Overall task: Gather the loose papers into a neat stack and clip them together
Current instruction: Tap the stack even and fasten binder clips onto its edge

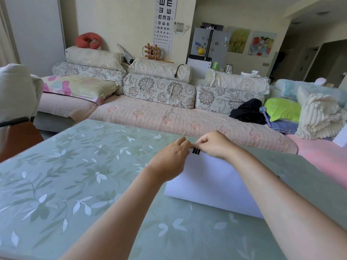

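White paper stack lies flat on pale green glass table with leaf pattern, edges squared, near table's far right side. Black metal binder clip sits on stack's far edge, at its left corner. Left hand and right hand meet at clip, fingers curled, pinching it from either side; fingertips partly hidden. Both forearms bare, right forearm crossing over stack's right part. Floral-cushioned pink sofa beyond table. Eye chart on wall behind.

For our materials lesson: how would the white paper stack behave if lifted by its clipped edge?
Probably floppy: the paper stack curves at its near edge. Likely light: it looks thin. The binder clip should stop sheets sliding.
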Action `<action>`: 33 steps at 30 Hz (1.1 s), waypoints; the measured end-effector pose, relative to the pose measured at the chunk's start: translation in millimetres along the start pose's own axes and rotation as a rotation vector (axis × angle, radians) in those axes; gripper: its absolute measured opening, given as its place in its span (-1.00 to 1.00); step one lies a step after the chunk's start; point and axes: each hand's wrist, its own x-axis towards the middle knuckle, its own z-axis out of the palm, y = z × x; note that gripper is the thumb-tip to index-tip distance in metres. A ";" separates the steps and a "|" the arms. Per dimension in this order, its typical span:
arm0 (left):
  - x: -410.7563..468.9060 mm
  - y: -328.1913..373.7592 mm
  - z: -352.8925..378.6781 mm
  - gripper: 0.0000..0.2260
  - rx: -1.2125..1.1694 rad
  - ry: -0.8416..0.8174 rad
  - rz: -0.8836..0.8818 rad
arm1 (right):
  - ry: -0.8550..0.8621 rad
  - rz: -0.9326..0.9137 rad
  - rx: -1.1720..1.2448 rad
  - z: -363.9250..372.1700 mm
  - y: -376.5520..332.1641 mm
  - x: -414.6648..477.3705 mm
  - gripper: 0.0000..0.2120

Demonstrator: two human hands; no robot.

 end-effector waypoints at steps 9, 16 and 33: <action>4.6 -4.3 -2.3 -0.87 -0.035 -0.032 -0.048 | -0.030 -0.127 0.084 0.0 9.5 -9.4 -0.54; 7.3 -5.9 -5.5 -0.87 -0.003 -0.080 -0.115 | 0.136 -0.181 -0.282 6.1 7.1 -24.6 -0.72; 45.9 40.5 3.0 -0.74 0.473 -0.269 -0.049 | 0.423 -0.448 -0.583 -15.6 67.0 -43.3 -0.73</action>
